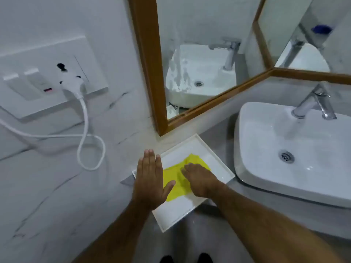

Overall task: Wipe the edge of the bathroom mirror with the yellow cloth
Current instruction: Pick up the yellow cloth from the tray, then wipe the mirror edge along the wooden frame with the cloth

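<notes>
Wood-framed mirror (146, 59), glossy ceramic basin (266, 179), shiny metal tap (313, 103), soft yellow cloth (176, 179)

Cloth (174, 185): in the tray (218, 158)
Tray: left of the sink (266, 179), below the mirror (199, 25) corner
Socket panel (47, 73): left of mirror

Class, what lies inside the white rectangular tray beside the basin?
A crumpled yellow cloth lies in the white rectangular tray. The right hand rests on it, hiding part; the left hand covers the tray's left rim.

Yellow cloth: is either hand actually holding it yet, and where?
Not clearly. The right hand lies on the yellow cloth in the white tray, fingers on its middle; grip cannot be told. The left hand is flat, open, empty.
</notes>
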Tool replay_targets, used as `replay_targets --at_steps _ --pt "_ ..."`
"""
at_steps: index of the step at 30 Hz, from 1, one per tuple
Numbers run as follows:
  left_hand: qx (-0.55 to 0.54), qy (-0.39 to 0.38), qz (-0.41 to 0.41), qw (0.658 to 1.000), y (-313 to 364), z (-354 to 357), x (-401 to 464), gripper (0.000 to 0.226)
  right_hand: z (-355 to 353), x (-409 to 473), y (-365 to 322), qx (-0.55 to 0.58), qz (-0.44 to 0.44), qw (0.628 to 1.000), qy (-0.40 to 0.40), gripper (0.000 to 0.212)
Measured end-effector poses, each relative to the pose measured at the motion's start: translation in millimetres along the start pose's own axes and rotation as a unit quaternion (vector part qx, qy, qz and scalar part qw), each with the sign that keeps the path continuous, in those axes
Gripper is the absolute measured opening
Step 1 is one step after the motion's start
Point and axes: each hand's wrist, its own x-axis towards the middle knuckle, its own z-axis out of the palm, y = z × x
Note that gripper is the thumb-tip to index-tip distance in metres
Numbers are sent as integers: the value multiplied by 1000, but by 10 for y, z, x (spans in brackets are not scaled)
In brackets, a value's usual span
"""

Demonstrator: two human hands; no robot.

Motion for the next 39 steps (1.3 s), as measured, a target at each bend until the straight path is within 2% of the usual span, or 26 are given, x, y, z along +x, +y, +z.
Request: replay_targets --at_steps 1,4,5,8,12,15,17,19,21,23,25,27,30,32,34,37,39 --pt "10 -9 -6 1000 -10 86 -30 92 114 38 -61 -21 -8 999 -40 53" --pt "12 -27 -15 999 -49 250 -106 93 401 110 -197 -28 -1 997 -72 56" --pt "11 -29 -17 999 -51 297 -112 93 485 140 -219 -28 20 997 -63 57" --pt "16 -30 -11 999 -50 327 -77 93 635 217 -246 -50 68 995 55 45" --pt "28 -17 -1 999 -42 285 62 92 562 379 -211 -66 91 991 78 15" --pt "50 0 5 999 -43 200 165 93 473 480 -105 85 165 982 25 23" --pt "61 11 14 998 -48 118 219 93 384 460 -9 274 260 924 52 18" --pt "56 26 22 998 -31 3 275 94 229 356 117 448 322 829 89 16" --pt "54 39 35 997 15 -161 336 94 59 214 231 569 328 742 138 18" --pt "59 53 58 995 68 -365 413 93 -154 75 332 652 303 674 169 24" --pt "72 78 83 991 120 -630 532 93 -407 -20 428 692 277 639 190 22" --pt "83 107 104 985 167 -957 673 93 -731 -98 527 690 261 637 221 16" --pt "111 163 126 972 231 -1571 970 94 -1411 -162 681 682 237 629 288 26" --pt "119 205 129 963 262 -2035 1163 96 -1975 -218 736 654 255 621 348 29" --pt "134 242 127 953 297 -2496 1322 97 -2534 -270 742 654 267 579 407 35" --pt "136 292 99 942 333 -3156 1499 93 -3333 -354 662 676 288 488 470 57" --pt "138 324 80 933 323 -3607 1586 94 -3864 -471 503 700 261 439 499 62"
